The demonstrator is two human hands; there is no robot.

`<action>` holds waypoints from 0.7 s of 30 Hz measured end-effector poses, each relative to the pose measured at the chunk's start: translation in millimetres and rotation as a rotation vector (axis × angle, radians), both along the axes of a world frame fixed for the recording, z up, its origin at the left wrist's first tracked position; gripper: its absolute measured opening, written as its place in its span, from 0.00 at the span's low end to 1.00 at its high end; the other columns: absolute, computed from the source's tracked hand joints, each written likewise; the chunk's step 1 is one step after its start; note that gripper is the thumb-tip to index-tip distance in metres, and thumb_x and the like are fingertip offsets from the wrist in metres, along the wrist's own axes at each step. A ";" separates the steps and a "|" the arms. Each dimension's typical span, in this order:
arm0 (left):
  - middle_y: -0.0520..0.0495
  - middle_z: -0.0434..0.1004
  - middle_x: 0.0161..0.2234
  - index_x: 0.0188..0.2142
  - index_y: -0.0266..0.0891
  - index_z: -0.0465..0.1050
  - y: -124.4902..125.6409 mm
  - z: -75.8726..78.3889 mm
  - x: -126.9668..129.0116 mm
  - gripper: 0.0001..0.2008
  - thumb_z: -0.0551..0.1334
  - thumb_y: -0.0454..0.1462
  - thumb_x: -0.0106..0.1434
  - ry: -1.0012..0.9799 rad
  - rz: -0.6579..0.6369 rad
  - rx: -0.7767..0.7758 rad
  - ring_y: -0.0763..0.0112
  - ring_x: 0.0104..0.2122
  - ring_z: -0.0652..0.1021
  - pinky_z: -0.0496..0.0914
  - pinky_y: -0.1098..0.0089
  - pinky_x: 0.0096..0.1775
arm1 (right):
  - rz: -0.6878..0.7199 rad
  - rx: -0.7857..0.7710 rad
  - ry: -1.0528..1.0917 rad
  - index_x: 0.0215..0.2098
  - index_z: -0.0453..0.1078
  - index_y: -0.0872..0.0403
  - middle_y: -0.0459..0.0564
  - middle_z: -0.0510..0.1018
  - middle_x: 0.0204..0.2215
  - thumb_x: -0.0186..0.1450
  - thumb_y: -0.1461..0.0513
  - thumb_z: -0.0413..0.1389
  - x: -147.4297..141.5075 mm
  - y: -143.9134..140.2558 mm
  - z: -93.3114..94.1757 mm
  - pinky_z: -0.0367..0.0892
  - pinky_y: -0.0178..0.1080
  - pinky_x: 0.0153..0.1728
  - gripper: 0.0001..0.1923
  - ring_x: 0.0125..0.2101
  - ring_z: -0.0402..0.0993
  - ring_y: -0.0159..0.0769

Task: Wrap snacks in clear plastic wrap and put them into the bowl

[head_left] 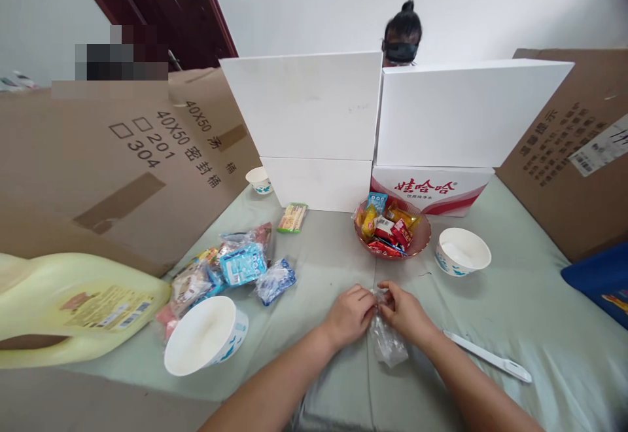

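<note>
A: We're looking down at the pale green tablecloth [515,307], and both hands are together at the near edge. The left hand [349,314] and the right hand [406,314] each pinch the top of a clear plastic wrapper [386,342] — fingers closed on it from either side.

B: We see it too. The wrapper hangs down between the wrists, its crumpled lower end resting on the cloth.

A: Just beyond the hands sits the glass bowl of snacks [392,229] — red, yellow and blue packets piled inside. To its right, a white paper bowl [462,251], standing apart from it.

B: And by the right forearm we've got a white plastic knife [488,356] lying flat on the cloth.

A: Over on the left, a second paper bowl [205,335], a heap of snack packets [230,268] behind it, and a yellow jug [73,304] on its side.

B: Cardboard sheets [98,170] and white boards [383,111] wall in the table, with a person's head showing above the boards.
</note>
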State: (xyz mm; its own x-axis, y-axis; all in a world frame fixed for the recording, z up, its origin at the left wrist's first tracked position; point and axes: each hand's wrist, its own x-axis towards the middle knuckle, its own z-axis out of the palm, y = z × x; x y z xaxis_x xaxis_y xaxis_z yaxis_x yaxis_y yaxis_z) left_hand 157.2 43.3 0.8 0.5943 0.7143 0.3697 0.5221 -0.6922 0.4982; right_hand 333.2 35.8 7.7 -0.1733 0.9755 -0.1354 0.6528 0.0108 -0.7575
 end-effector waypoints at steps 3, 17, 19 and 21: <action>0.45 0.77 0.36 0.37 0.38 0.75 3.7 -11.2 -3.0 0.08 0.57 0.31 0.64 0.004 -0.033 0.012 0.64 0.36 0.72 0.71 0.65 0.39 | -0.008 -0.098 0.078 0.55 0.58 0.52 0.49 0.77 0.41 0.59 0.64 0.52 10.3 -18.5 3.6 0.65 0.34 0.26 0.25 0.21 0.71 0.28; 0.45 0.75 0.48 0.47 0.40 0.75 2.7 -13.3 -6.0 0.13 0.56 0.30 0.66 0.092 -0.076 0.013 0.63 0.41 0.70 0.70 0.63 0.45 | -0.077 0.267 -0.054 0.52 0.63 0.51 0.53 0.72 0.44 0.62 0.63 0.50 32.2 -83.4 -7.3 0.71 0.42 0.38 0.19 0.37 0.71 0.37; 0.45 0.75 0.48 0.47 0.40 0.75 2.5 -13.2 -6.2 0.15 0.55 0.29 0.65 0.100 -0.076 0.017 0.64 0.41 0.70 0.70 0.64 0.44 | -0.100 0.464 -0.157 0.51 0.65 0.51 0.54 0.70 0.45 0.64 0.64 0.49 31.6 -87.9 -0.3 0.69 0.45 0.43 0.16 0.43 0.69 0.41; 0.46 0.75 0.49 0.47 0.40 0.74 2.4 -13.5 -6.2 0.16 0.55 0.28 0.63 0.105 -0.070 0.022 0.64 0.41 0.70 0.70 0.64 0.44 | 0.005 0.585 -0.263 0.50 0.67 0.49 0.53 0.69 0.45 0.64 0.68 0.48 28.7 -94.1 8.4 0.66 0.46 0.45 0.18 0.45 0.66 0.42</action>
State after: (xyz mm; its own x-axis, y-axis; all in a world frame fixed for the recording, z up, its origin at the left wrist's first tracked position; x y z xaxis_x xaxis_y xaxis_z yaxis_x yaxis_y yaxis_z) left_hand 151.0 45.7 -12.7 0.6787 0.6622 0.3177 0.5209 -0.7389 0.4273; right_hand 361.9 -58.3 16.1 -0.2118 0.9003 0.3802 0.8149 0.3775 -0.4398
